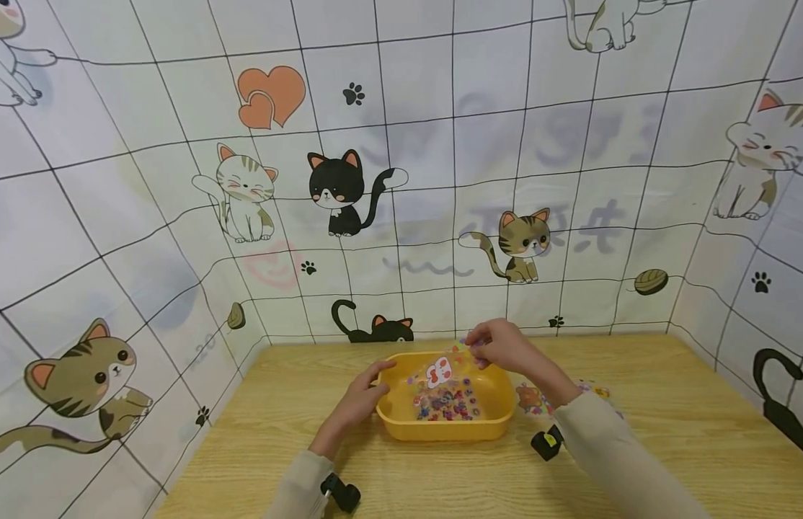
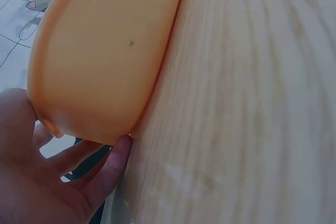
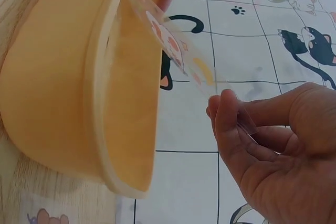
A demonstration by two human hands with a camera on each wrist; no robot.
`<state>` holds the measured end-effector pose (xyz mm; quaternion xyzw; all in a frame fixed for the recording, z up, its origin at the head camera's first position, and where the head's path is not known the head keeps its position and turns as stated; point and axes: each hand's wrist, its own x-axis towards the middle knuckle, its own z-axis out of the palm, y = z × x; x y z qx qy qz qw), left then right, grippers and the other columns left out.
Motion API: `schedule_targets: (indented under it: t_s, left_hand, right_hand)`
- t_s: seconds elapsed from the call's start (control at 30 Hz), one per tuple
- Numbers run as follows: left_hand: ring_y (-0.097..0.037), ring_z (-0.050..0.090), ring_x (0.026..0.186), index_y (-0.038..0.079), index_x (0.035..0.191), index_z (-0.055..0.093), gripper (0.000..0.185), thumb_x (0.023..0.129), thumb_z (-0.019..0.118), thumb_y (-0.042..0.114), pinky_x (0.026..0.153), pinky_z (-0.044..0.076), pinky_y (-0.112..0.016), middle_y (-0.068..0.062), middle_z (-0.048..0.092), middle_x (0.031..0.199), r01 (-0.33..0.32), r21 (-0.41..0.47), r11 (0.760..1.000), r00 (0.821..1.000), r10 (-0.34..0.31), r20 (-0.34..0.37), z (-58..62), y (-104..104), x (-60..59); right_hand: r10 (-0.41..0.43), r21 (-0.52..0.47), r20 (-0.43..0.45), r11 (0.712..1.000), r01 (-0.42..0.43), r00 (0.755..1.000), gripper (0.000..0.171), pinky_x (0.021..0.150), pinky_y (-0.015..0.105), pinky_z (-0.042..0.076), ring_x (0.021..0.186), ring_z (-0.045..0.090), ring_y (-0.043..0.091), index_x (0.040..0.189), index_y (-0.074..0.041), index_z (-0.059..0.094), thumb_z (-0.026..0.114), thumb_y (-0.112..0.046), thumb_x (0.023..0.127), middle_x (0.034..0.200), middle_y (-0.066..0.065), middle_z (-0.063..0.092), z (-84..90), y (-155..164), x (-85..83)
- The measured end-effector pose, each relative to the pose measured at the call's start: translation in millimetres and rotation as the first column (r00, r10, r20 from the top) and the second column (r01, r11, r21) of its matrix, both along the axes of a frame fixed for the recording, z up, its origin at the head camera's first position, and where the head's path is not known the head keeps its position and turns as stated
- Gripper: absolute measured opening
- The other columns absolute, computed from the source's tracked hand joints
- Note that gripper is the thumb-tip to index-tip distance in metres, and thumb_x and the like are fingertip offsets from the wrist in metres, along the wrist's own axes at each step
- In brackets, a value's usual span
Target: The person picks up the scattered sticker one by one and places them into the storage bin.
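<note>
Two hands at a yellow tub on the wooden table.

Nearest the person, the left hand [image 1: 355,404] rests against the left wall of the yellow tub [image 1: 401,425], fingers loosely spread along its rim and underside, gripping nothing. Just beyond, the tub sits mid-table with small colourful pieces [image 1: 445,405] scattered on its floor. Over the tub's far rim, the right hand [image 1: 505,346] pinches one edge of a clear sticker sheet [image 1: 440,371] between thumb and fingertips, slanting it down into the tub. Behind stands the cat-print wall [image 1: 401,144].
</note>
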<state>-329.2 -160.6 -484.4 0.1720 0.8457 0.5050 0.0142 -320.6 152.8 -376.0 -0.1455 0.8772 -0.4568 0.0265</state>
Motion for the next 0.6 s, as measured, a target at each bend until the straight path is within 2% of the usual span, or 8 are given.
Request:
schedule_targets:
  t_s: [0.27,0.5,0.6]
  left_hand:
    - [-0.046,0.047,0.143,0.014,0.149,0.054,0.047,0.102,0.052,0.014,0.104,0.052,-0.054,-0.018,0.041,0.163,0.004,0.006,1.000,1.000,-0.004,0.013,-0.1,0.5,-0.1]
    - [-0.046,0.038,0.149,0.014,0.148,0.055,0.047,0.101,0.053,0.011,0.112,0.045,-0.059,-0.019,0.041,0.163,-0.007,0.015,1.000,1.000,0.007,0.004,0.7,0.6,1.3]
    - [-0.046,0.036,0.150,0.014,0.148,0.055,0.047,0.101,0.054,0.011,0.113,0.042,-0.060,-0.019,0.040,0.163,-0.005,0.026,1.000,1.000,0.005,0.007,2.2,1.1,2.1]
  right_hand:
    - [0.027,0.039,0.006,0.999,-0.027,1.000,0.020,0.070,0.038,0.063,0.065,0.066,0.013,0.113,0.011,0.071,0.062,0.005,0.095,0.090,0.016,0.072,-3.3,-12.4,-6.6]
    - [0.040,0.066,0.034,0.997,-0.042,0.999,0.020,0.074,0.041,0.064,0.067,0.068,0.015,0.111,0.010,0.071,0.063,0.001,0.096,0.093,0.016,0.073,2.5,-18.7,-6.9]
    - [0.053,0.094,0.036,0.994,-0.056,0.998,0.022,0.072,0.039,0.064,0.067,0.068,0.015,0.112,0.009,0.073,0.063,-0.005,0.099,0.089,0.014,0.073,6.0,-20.2,-6.1]
